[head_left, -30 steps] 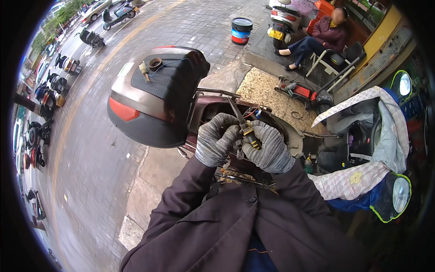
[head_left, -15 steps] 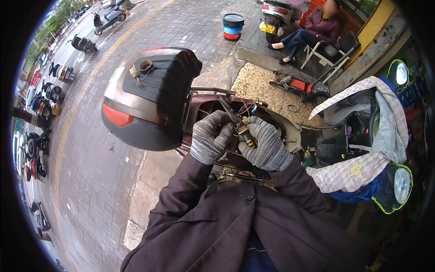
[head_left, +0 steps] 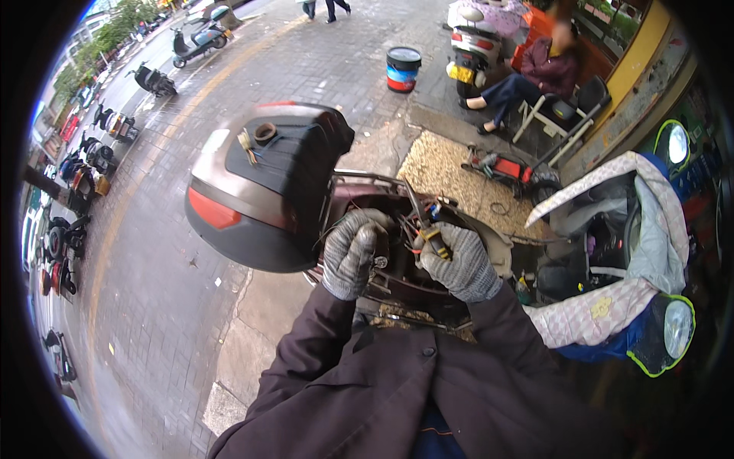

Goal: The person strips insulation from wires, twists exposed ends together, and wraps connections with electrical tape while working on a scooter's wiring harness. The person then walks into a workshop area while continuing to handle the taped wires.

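My right hand point(head_left: 461, 264), in a grey knit glove, is closed round pliers point(head_left: 436, 242) with yellow-and-black handles. Their long, narrow metal jaws point up and away from me. My left hand point(head_left: 350, 256), gloved alike, has its fingers pinched together over the opened scooter body point(head_left: 371, 188); what is between the fingertips is hidden. Loose wires point(head_left: 434, 211), some coloured, lie in the opening around both hands. At the left of the opening stands a large top case point(head_left: 294, 180), with a roll of tape point(head_left: 264, 134) and a pale wire connector point(head_left: 245, 141) on it.
To the right is a scooter with a quilted cover point(head_left: 589, 325). Beyond the opening, a red-and-black tool point(head_left: 501, 164) lies by a pebbled slab point(head_left: 436, 164). A person point(head_left: 544, 69) sits near a folding chair point(head_left: 569, 115). A bucket point(head_left: 402, 73) stands on the paving.
My hands have moved apart; the pliers have gone right with my right hand, away from my left fingers. The view has shifted, and walking legs now show at the top.
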{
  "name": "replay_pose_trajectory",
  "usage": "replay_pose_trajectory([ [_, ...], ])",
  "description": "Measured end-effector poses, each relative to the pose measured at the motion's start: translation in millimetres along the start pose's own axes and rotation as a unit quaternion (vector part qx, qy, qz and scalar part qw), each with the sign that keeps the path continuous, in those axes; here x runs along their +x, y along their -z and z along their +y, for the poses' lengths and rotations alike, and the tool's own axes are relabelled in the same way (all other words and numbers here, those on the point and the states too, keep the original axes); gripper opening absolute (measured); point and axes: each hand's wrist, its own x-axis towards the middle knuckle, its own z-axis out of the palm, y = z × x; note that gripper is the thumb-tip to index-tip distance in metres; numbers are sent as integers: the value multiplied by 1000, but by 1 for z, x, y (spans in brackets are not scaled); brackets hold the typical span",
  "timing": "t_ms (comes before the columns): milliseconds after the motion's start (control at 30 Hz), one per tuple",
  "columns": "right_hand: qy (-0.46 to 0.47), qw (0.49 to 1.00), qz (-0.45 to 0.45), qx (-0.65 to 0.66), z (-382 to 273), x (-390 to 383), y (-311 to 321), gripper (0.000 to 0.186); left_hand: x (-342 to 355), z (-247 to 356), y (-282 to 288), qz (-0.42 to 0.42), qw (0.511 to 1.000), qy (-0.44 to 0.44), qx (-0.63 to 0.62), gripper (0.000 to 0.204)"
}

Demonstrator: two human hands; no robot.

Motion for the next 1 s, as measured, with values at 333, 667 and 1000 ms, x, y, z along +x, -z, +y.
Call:
replay_pose_trajectory([
  [333,-54,952,-72,294,-16,15,-2,20,-2,17,13,-99,974,82,-186,54],
  [667,-74,896,-106,424,-29,19,-20,32,4,16,5,84,988,-126,21,9],
  [1000,-74,914,-185,353,-9,19,-37,27,9,31,-18,42,963,-225,-146,24],
])
